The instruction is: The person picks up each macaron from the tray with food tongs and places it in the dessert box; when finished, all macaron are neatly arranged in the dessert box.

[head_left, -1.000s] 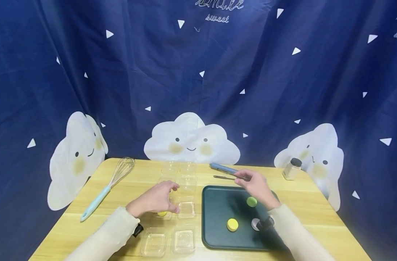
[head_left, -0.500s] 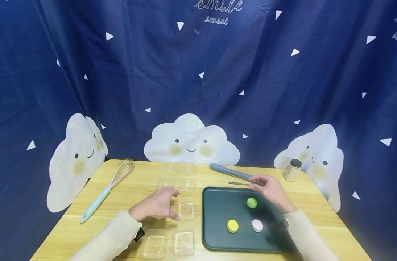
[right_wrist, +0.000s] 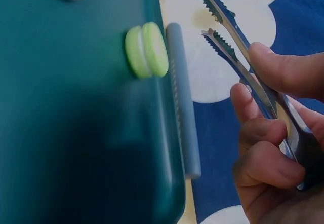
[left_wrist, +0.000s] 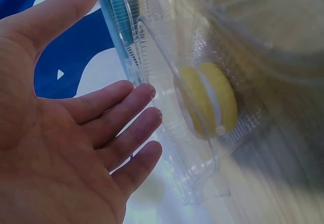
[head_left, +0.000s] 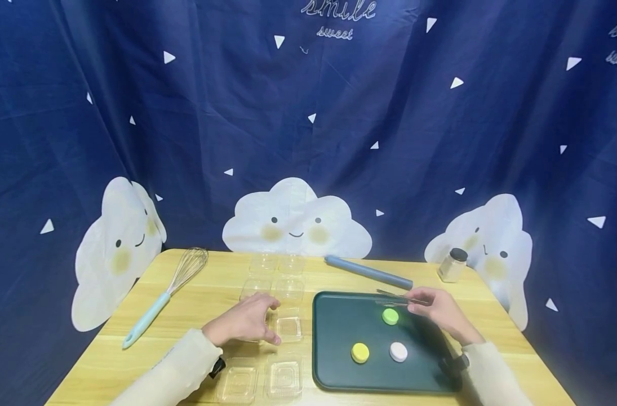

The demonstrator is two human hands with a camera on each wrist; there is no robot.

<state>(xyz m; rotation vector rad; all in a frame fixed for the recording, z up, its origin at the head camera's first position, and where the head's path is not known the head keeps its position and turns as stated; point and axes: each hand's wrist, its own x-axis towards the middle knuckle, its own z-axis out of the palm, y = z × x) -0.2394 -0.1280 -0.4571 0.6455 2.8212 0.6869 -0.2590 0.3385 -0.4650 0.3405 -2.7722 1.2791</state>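
Observation:
My right hand [head_left: 440,311] holds metal tongs [right_wrist: 277,102] between thumb and fingers, their toothed tips apart with nothing between them. In the head view the tongs overlap the far edge of the dark green tray [head_left: 333,338], near a green macaron [head_left: 390,316]. A yellow macaron [head_left: 360,353] and a pale pink one [head_left: 398,352] also lie on that tray. My left hand [head_left: 246,320] is spread over the clear plastic boxes, fingers extended. In the left wrist view its fingertips are right by a clear box [left_wrist: 177,158] with a yellow macaron [left_wrist: 221,100] inside.
Several clear boxes [head_left: 284,376] stand in two columns left of the tray. Behind the tray lies a blue-grey rolling pin [head_left: 369,273]. A whisk [head_left: 158,307] is at the left, a black-lidded jar [head_left: 452,266] at the back right. A curtain hangs behind the table.
The right hand has moved right and nearer with the tongs, from over the rolling pin to the tray's far edge. My left hand stays almost still.

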